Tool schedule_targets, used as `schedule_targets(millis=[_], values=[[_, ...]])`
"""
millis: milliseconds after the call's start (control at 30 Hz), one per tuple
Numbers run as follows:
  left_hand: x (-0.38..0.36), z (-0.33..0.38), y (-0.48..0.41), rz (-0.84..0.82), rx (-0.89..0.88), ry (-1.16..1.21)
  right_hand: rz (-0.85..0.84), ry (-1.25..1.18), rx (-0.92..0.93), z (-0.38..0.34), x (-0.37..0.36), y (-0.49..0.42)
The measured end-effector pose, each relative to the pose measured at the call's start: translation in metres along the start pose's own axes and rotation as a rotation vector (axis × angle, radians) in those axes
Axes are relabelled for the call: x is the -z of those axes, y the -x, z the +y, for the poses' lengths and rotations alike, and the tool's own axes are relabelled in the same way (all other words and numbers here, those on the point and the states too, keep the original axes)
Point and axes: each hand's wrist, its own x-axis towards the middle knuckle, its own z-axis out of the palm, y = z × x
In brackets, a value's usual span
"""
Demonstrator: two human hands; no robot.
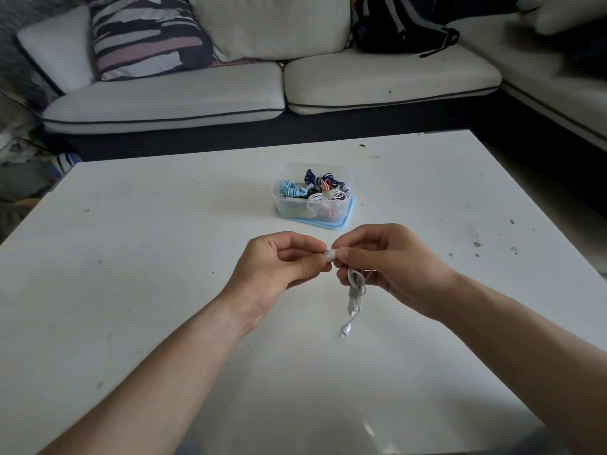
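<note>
White low table (131,290) scuffed with dark specks, pale corner sofa (197,96) with dark piping behind it, 2 seat cushions, striped pillow (144,34), plain white back cushion (272,24), black backpack (400,24), dark floor (525,159), soft daylight

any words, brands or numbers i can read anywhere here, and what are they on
None: no readable text anywhere in this view.
white cable bundle, pinched by the left hand and right hand: no print visible.
clear plastic box and the blue lid under it: no label shows.
striped cushion: pattern only, no letters.
black backpack: no logo readable.
</note>
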Motion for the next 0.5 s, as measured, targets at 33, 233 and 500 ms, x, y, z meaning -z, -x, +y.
schedule_targets(millis=[33, 233, 500], values=[[0.003, -0.001, -0.002, -0.010, 0.001, -0.015, 0.005, -0.023, -0.015, 0.001, 0.000, -0.001], [0.063, -0.033, -0.056, 0.422, -0.114, -0.478, 0.158, -0.098, -0.119, 0.013, 0.005, -0.014], [0.077, -0.089, -0.101, 0.309, 0.004, -1.210, 0.353, -0.016, -0.199, 0.054, 0.020, -0.051]])
